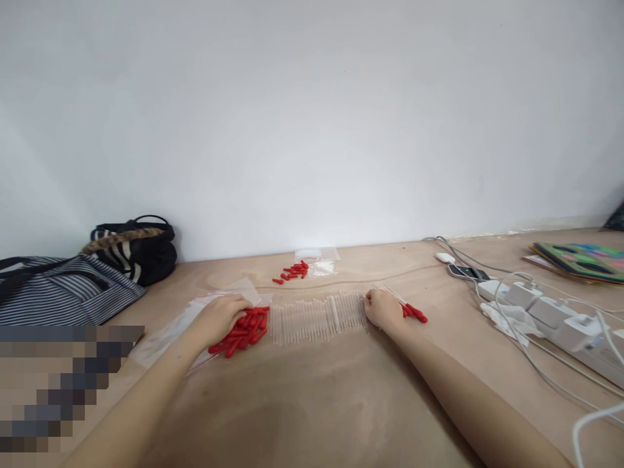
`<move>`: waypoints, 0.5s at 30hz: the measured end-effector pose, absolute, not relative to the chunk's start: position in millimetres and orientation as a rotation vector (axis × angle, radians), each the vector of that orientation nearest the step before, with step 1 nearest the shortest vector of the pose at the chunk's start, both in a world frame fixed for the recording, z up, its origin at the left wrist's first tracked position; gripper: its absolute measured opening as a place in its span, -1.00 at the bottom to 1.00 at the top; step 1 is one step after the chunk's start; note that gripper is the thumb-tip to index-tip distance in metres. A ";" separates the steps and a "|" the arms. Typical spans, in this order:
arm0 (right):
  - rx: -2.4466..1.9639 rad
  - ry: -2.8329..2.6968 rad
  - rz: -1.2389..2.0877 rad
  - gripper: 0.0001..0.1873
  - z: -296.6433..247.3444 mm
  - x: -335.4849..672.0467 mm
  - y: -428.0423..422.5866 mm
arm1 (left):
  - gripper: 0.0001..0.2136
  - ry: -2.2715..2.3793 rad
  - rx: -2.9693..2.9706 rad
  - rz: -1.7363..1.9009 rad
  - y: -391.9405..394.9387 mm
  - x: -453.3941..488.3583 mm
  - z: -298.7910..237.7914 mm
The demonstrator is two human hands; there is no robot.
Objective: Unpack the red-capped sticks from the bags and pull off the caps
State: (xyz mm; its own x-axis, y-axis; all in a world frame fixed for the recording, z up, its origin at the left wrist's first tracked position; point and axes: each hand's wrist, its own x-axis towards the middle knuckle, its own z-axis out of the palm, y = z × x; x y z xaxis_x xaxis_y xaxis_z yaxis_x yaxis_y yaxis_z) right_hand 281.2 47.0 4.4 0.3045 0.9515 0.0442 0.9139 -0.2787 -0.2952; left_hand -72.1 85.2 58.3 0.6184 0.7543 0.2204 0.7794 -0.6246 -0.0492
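Over a pile of red rubber dropper bulbs [252, 331], my left hand [225, 317] bends its fingers down onto the pieces at the pile's upper edge. A row of thin clear tubes [307, 322] lies side by side between my hands. At the row's right end, my right hand [384, 311] has thumb and fingers pinched together at the tubes; the fingertips partly hide what is between them. Just beyond that hand lie a few red bulbs [415, 313], with pale thin tubes [387, 289] showing behind it.
Farther back are a small group of red bulbs [292, 271] and a clear plastic bag [322, 265]. More plastic bags [166, 331] lie under my left arm. Striped fabric [97, 286] and a black bag [151, 253] stand left. Chargers [553, 312] and cables crowd the right.
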 end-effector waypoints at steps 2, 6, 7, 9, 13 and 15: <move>-2.315 -1.682 0.207 -0.67 9.0 284.7 47.0 | -0.71 -1.276 -2.704 -0.255 87.1 -71.7 59.2; -2.364 -1.616 0.220 -0.69 22.3 303.7 47.5 | -0.74 -1.155 -2.542 -0.582 74.0 -56.1 54.8; -2.377 -1.604 0.232 -0.71 25.6 310.0 47.4 | -0.76 -1.095 -2.496 -0.710 65.6 -48.3 51.5; -2.398 -1.598 0.269 -0.76 30.8 321.9 46.6 | -0.80 -0.924 -2.501 -0.941 43.5 -29.4 41.8; -2.410 -1.626 0.360 -0.81 34.8 333.3 44.8 | -0.83 -0.624 -2.752 -1.118 -2.0 6.6 16.7; -2.406 -1.639 0.394 -0.79 33.8 331.2 45.5 | -0.83 -0.605 -2.871 -1.142 -14.8 16.5 6.5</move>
